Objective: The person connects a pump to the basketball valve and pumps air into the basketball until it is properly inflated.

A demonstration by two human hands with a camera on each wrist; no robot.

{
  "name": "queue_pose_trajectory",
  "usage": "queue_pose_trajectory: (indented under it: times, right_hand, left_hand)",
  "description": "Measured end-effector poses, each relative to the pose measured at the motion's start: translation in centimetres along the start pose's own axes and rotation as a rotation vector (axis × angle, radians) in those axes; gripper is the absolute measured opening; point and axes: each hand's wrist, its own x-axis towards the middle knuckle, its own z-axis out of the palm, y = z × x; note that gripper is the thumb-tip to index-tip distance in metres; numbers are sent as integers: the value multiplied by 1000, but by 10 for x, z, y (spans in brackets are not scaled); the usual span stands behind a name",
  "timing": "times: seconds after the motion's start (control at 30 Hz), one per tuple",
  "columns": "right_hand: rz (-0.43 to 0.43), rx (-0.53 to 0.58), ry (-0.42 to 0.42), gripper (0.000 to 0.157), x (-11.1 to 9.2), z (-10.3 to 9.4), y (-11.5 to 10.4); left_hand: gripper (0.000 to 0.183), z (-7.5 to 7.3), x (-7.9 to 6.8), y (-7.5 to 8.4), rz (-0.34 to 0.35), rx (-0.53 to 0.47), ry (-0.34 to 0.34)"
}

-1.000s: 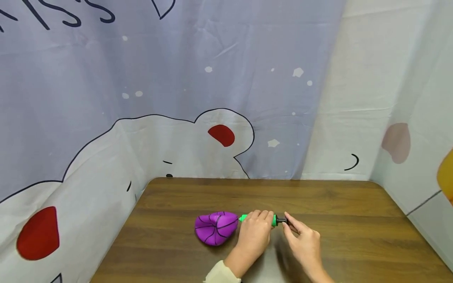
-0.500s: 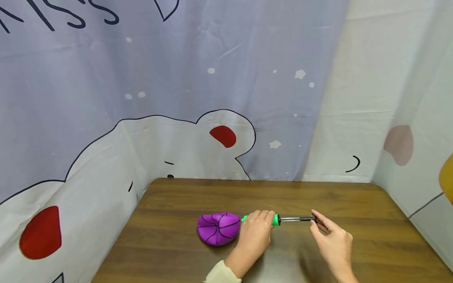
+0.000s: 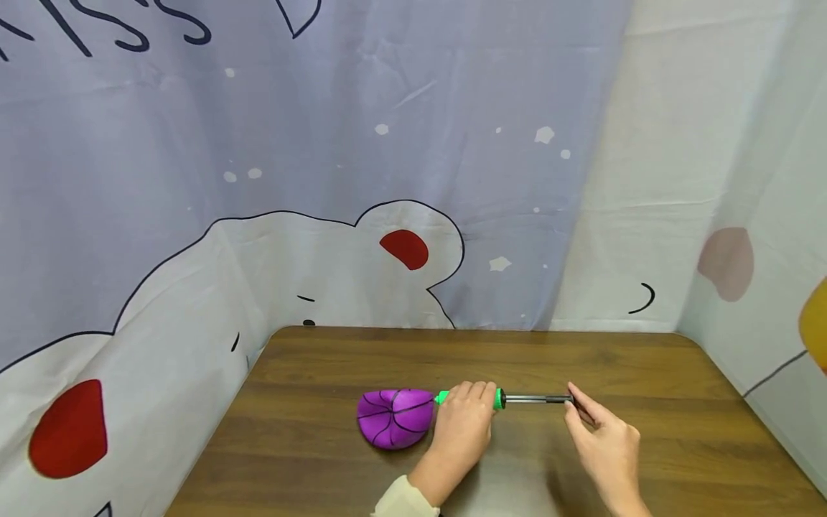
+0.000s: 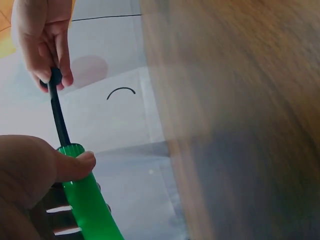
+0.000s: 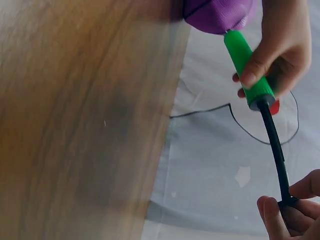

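Note:
A partly sunken purple ball (image 3: 394, 424) with black lines sits on the table, its top dented in. The nozzle end of a green hand pump (image 3: 499, 398) meets the ball's right side; a needle shows there in the right wrist view. My left hand (image 3: 461, 424) grips the pump's green barrel (image 4: 90, 205), thumb lying along it near the rod end. To the right, my right hand (image 3: 604, 438) pinches the black handle (image 4: 54, 77) at the end of the plunger rod (image 5: 275, 145). That rod stands well out of the barrel.
The brown wooden table (image 3: 310, 366) runs under both hands. Behind it and at its sides hang printed cloths (image 3: 504, 179) with cartoon bears, close to the table's edges.
My right hand has moved right and drawn the plunger rod out of the barrel, then stayed nearly still over the last half second. The left hand keeps its grip on the barrel.

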Motion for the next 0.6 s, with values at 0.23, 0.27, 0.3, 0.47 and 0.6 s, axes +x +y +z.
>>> queue_pose_trajectory:
  times: [0.23, 0.27, 0.3, 0.47, 0.6]
  right_hand:
    - [-131, 39, -25, 32, -14, 29, -12]
    - [-140, 50, -43, 32, -15, 32, -14]
    - [-146, 64, -65, 32, -17, 36, -15]
    - [-120, 124, -142, 32, -18, 43, -19]
    - [-109, 130, -144, 33, -15, 35, -16]
  left_hand:
    - [44, -2, 2, 5, 5, 52, 10]
    - [44, -1, 2, 6, 7, 56, 16]
    - [43, -1, 1, 7, 9, 58, 22]
    - [39, -2, 1, 6, 19, 25, 13]
    - [38, -3, 0, 1, 14, -42, -4]
